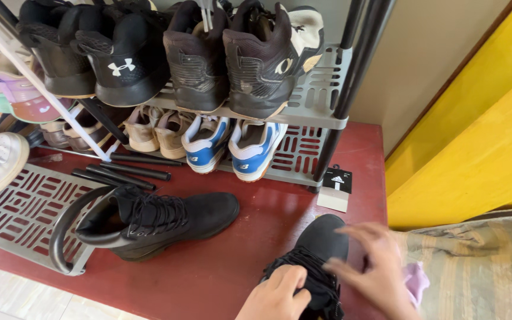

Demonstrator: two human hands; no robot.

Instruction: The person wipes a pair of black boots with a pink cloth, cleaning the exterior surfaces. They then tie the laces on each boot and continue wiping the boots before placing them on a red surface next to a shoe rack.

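A black lace-up boot (321, 243) stands on the dark red floor at the bottom middle, toe pointing away from me. My left hand (277, 294) grips its laces and tongue with closed fingers. My right hand (374, 269), blurred and with fingers spread, rests against the boot's right side near the laces. The matching black boot (161, 222) lies on its side to the left, partly on a loose grey shelf panel (19, 213). A pink cloth (416, 281) shows under my right hand.
A grey shoe rack (321, 89) holds black high-tops above and blue-white sneakers (232, 142) and beige shoes below. Black rack tubes (128, 169) lie on the floor. A small tagged white box (335, 192) stands by the rack leg. Yellow door (475, 136) on the right.
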